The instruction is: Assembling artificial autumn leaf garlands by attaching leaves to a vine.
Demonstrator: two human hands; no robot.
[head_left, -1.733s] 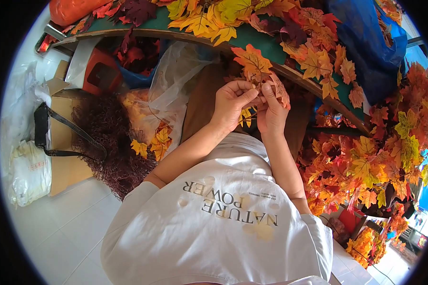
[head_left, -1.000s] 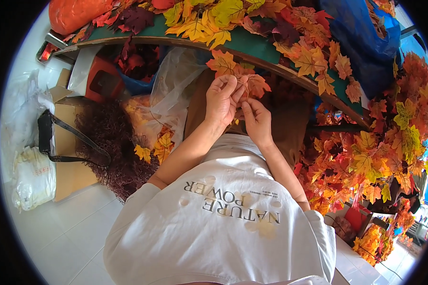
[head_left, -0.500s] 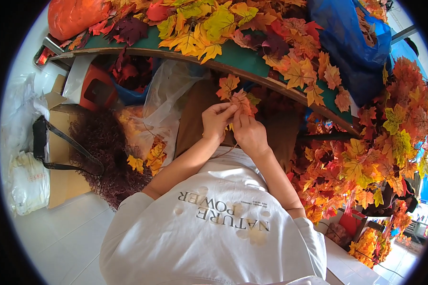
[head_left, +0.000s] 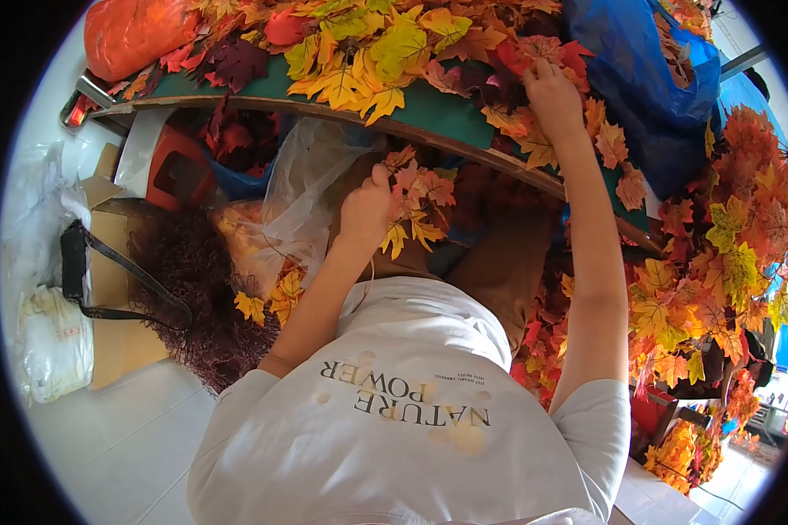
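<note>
My left hand [head_left: 367, 210] is closed on a garland of artificial maple leaves [head_left: 422, 188], held above my lap near the table's front edge. Its leaves are pink-orange and yellow, and a thin stem trails below the hand. My right arm stretches over the table, where my right hand [head_left: 553, 96] has its fingers bent and pinched at a pinkish-red maple leaf [head_left: 541, 49] in the pile. Around that hand lie loose maple leaves in red, orange and dark purple. Yellow maple leaves [head_left: 398, 57] are heaped farther left on the green tabletop [head_left: 446, 112].
A blue plastic bag [head_left: 626, 96] stands on the table's right. An orange-red bag [head_left: 136, 39] lies at its far left. Dense leaf garlands [head_left: 674, 297] hang at my right. On my left are a cardboard box [head_left: 118, 262], a black strap [head_left: 131, 273] and a dark purple frizzy bundle [head_left: 193, 289].
My right hand has left the garland and reached up and right to the leaf pile. My left hand has moved slightly left and keeps the garland, which now hangs lower.
</note>
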